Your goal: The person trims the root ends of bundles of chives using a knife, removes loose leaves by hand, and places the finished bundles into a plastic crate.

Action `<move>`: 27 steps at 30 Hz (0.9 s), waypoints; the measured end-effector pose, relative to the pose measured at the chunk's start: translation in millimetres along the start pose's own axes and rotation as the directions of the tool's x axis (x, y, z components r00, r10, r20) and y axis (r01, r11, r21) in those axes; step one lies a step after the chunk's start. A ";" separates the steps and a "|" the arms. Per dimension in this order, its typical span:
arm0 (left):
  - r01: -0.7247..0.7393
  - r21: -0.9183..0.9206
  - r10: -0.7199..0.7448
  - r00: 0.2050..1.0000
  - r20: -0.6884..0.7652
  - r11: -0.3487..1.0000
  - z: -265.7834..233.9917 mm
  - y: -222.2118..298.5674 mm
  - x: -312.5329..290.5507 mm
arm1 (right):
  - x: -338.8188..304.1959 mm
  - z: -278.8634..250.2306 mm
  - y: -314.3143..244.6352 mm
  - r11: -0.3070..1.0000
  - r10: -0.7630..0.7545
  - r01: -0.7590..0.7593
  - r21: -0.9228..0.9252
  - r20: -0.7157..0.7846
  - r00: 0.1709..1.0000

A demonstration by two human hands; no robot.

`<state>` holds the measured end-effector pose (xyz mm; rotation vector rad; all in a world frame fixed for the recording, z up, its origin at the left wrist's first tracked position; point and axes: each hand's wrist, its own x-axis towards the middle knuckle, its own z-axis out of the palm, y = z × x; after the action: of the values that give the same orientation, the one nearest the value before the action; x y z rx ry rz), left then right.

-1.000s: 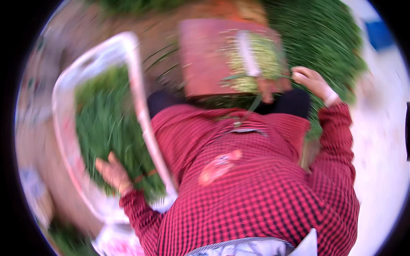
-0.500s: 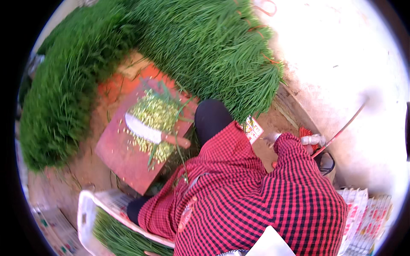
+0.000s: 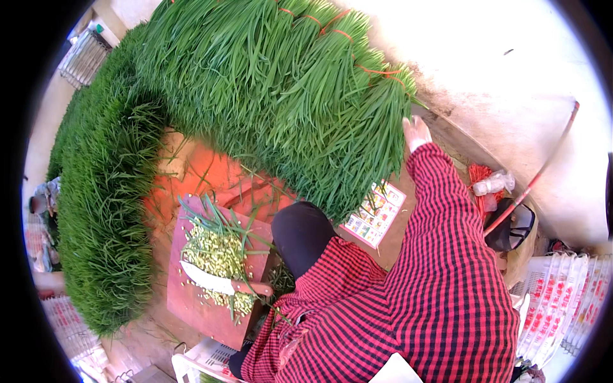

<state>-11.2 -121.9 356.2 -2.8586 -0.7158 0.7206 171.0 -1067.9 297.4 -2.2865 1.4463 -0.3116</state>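
My right hand point(image 3: 417, 132) reaches out beside the outermost bundle of green garlic chives point(image 3: 383, 121), its fingers apart and nothing seen in them. Whether the fingertips touch the leaves is hard to tell. Orange ties point(image 3: 377, 71) bind the bundles near their pale ends. Left of my knee lies a reddish board point(image 3: 191, 300) with chopped pale stalk ends point(image 3: 214, 252) heaped on it. A kitchen knife point(image 3: 217, 281) with a brown handle rests across the heap, held by neither hand. My left hand is out of view.
More chives point(image 3: 105, 210) stand massed along the left. A white plastic crate point(image 3: 188, 367) sits at the lower edge. Right of me are red string point(image 3: 479, 175), a thin reddish stick point(image 3: 536, 175) and stacked white printed bags point(image 3: 555, 300). A printed card point(image 3: 377, 217) lies by my knee.
My right hand has moved forward from low beside my knee to the edge of the chive bundles. The view has shifted, and less of the crate shows. The knife stays on the board.
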 end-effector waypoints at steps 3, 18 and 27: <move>-0.032 -0.009 0.032 0.999 -0.015 0.999 -5.1 7.7 2.2 | 37.1 15.0 -75.5 0.980 0.195 -0.181 -0.083 0.210 0.958; -0.297 -0.178 0.218 0.906 -0.363 0.938 -76.8 136.9 54.0 | 77.9 7.2 0.7 0.794 0.067 -0.097 0.599 0.073 0.995; -0.297 -0.920 0.186 0.919 -0.348 -0.255 -201.5 270.3 46.4 | -105.4 -146.8 -123.7 0.645 -0.561 0.573 0.505 -0.195 0.804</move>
<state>232.8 -336.8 456.6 -4.6562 -0.9513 -0.4135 166.3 -959.7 487.7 -2.1647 0.4719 -0.8211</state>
